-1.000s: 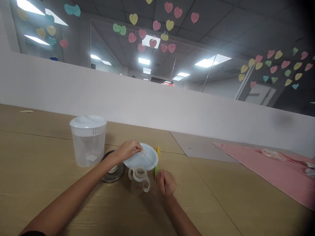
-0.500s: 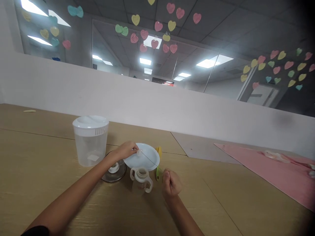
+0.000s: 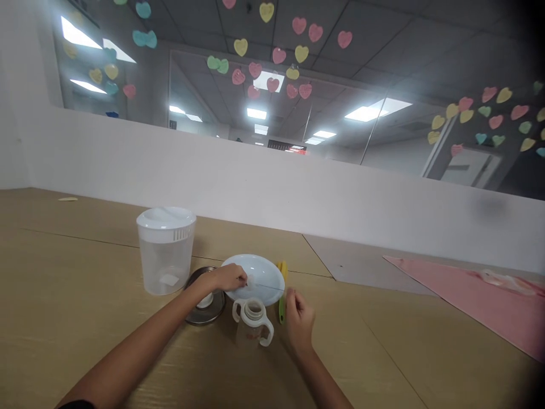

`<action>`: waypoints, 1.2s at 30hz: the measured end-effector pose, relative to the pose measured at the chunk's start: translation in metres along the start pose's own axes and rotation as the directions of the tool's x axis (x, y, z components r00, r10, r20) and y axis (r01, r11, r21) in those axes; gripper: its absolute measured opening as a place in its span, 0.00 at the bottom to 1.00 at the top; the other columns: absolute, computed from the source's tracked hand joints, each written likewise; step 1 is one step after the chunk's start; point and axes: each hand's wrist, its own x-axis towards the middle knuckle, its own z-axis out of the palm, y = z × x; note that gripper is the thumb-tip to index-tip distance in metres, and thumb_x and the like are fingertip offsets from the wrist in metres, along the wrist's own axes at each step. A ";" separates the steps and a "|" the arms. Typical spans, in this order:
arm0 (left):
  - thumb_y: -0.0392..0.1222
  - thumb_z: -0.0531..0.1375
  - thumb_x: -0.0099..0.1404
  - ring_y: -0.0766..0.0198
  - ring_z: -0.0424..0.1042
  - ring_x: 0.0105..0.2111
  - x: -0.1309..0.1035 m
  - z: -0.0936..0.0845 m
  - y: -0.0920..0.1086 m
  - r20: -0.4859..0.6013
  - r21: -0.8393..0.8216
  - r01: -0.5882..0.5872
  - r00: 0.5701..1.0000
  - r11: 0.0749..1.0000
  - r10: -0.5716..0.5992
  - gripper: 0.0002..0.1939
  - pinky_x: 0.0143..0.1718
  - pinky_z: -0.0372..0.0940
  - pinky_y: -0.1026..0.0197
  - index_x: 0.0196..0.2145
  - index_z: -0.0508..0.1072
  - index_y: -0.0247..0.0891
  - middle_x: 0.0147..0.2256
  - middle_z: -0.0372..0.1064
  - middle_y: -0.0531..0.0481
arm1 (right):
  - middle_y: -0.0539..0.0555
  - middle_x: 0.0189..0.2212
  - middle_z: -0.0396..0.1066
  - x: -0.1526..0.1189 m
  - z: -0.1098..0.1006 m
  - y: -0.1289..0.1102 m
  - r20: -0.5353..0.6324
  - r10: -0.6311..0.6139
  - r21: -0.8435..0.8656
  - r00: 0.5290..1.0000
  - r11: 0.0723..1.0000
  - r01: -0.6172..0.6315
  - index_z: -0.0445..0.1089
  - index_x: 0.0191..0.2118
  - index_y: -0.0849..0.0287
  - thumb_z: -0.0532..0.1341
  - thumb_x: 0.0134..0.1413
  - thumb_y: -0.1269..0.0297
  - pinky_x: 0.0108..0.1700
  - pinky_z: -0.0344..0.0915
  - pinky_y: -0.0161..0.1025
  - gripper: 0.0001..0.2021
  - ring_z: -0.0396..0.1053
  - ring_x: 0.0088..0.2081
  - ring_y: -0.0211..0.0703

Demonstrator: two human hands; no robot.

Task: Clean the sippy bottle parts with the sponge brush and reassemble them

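Note:
Over the white bowl (image 3: 272, 272), my left hand (image 3: 230, 277) is closed in a pinch on a small translucent piece (image 3: 251, 280), perhaps a bottle nipple. From that piece a thin wire-like rod (image 3: 269, 287) runs to my right hand (image 3: 300, 321), which is closed in a fist around its other end just right of the bowl. Directly in front of the bowl stands an uncapped clear baby bottle (image 3: 251, 329) with two white handles. Beneath my left forearm, a white ring (image 3: 206, 301) lies on a round dark metal dish (image 3: 206, 318), partly covered.
A tall clear container (image 3: 166, 258) with a white lid stands at the left. A yellow and green brush (image 3: 281, 292) lies against the bowl's right side. On the right a pink cloth (image 3: 472, 301) covers part of the table, with a low white wall (image 3: 238, 187) behind.
The rod is now more level, and my right hand has come slightly up and left relative to the bowl. The whole scene has shifted right and down in view.

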 end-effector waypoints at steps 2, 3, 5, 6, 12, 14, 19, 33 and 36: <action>0.35 0.52 0.59 0.65 0.71 0.31 0.001 0.000 -0.001 0.017 -0.066 -0.028 0.999 0.997 0.029 0.11 0.34 0.62 0.66 0.30 0.75 0.36 0.32 0.75 0.49 | 0.44 0.17 0.44 -0.001 0.002 0.003 0.053 0.002 -0.052 0.999 0.999 0.001 0.49 0.18 0.56 0.51 0.56 0.49 0.21 0.47 0.31 0.22 0.46 0.20 0.32; 0.35 0.51 0.60 0.65 0.71 0.33 0.001 -0.001 -0.002 0.009 -0.100 -0.039 0.999 0.994 0.040 0.12 0.35 0.62 0.67 0.31 0.75 0.35 0.34 0.75 0.49 | 0.44 0.17 0.45 -0.001 0.002 0.005 0.074 -0.002 -0.077 0.997 0.997 0.007 0.50 0.18 0.56 0.51 0.56 0.49 0.22 0.47 0.32 0.22 0.47 0.20 0.32; 0.37 0.49 0.63 0.64 0.70 0.35 0.001 -0.007 -0.003 -0.033 -0.161 -0.053 0.998 0.986 0.048 0.13 0.37 0.62 0.66 0.34 0.73 0.33 0.36 0.74 0.47 | 0.44 0.17 0.45 -0.001 0.002 0.007 0.104 -0.006 -0.116 0.995 0.993 0.018 0.51 0.18 0.57 0.50 0.56 0.49 0.22 0.47 0.32 0.22 0.47 0.20 0.33; 0.39 0.48 0.65 0.64 0.70 0.35 0.001 -0.011 -0.003 -0.059 -0.189 -0.057 0.997 0.980 0.047 0.14 0.38 0.63 0.65 0.35 0.72 0.33 0.37 0.74 0.46 | 0.44 0.17 0.46 -0.001 0.002 0.007 0.113 -0.002 -0.129 0.994 0.992 0.017 0.51 0.18 0.57 0.50 0.56 0.48 0.22 0.47 0.32 0.22 0.48 0.21 0.33; 0.52 0.46 0.68 0.62 0.70 0.37 -0.022 -0.048 0.026 -0.174 -0.361 -0.104 0.984 0.927 0.043 0.20 0.41 0.63 0.62 0.39 0.69 0.33 0.41 0.71 0.44 | 0.45 0.15 0.50 -0.002 0.002 0.005 0.130 0.035 -0.143 0.991 0.990 -0.016 0.54 0.17 0.58 0.50 0.57 0.48 0.22 0.48 0.32 0.23 0.50 0.20 0.33; 0.52 0.47 0.68 0.61 0.69 0.39 -0.035 -0.059 0.046 -0.180 -0.425 -0.128 0.982 0.896 0.055 0.19 0.42 0.63 0.61 0.39 0.69 0.34 0.39 0.71 0.45 | 0.45 0.15 0.50 -0.002 0.002 0.004 0.127 0.024 -0.145 0.992 0.989 -0.005 0.54 0.17 0.58 0.50 0.57 0.48 0.22 0.48 0.32 0.23 0.51 0.19 0.33; 0.50 0.48 0.68 0.61 0.69 0.40 -0.061 -0.074 0.084 -0.086 -0.404 -0.133 0.990 0.905 0.107 0.18 0.41 0.62 0.62 0.41 0.70 0.36 0.39 0.71 0.47 | 0.45 0.14 0.51 -0.002 0.003 0.001 0.133 0.010 -0.144 0.991 0.990 0.009 0.55 0.17 0.58 0.50 0.57 0.48 0.22 0.49 0.32 0.23 0.51 0.19 0.33; 0.37 0.50 0.63 0.68 0.64 0.28 -0.055 -0.054 0.097 0.206 -0.101 -0.209 0.952 0.973 0.226 0.09 0.29 0.56 0.68 0.29 0.68 0.37 0.28 0.67 0.54 | 0.45 0.16 0.49 -0.002 0.000 0.001 0.171 -0.018 -0.212 0.985 0.976 0.055 0.53 0.18 0.58 0.49 0.58 0.49 0.23 0.48 0.32 0.23 0.50 0.20 0.33; 0.37 0.52 0.61 0.67 0.63 0.28 -0.053 -0.051 0.098 0.177 -0.057 -0.246 0.951 0.968 0.252 0.08 0.29 0.55 0.67 0.26 0.67 0.36 0.27 0.66 0.54 | 0.45 0.16 0.50 -0.003 0.000 0.000 0.172 -0.008 -0.204 0.985 0.978 0.044 0.54 0.18 0.58 0.49 0.58 0.49 0.23 0.49 0.32 0.23 0.51 0.21 0.34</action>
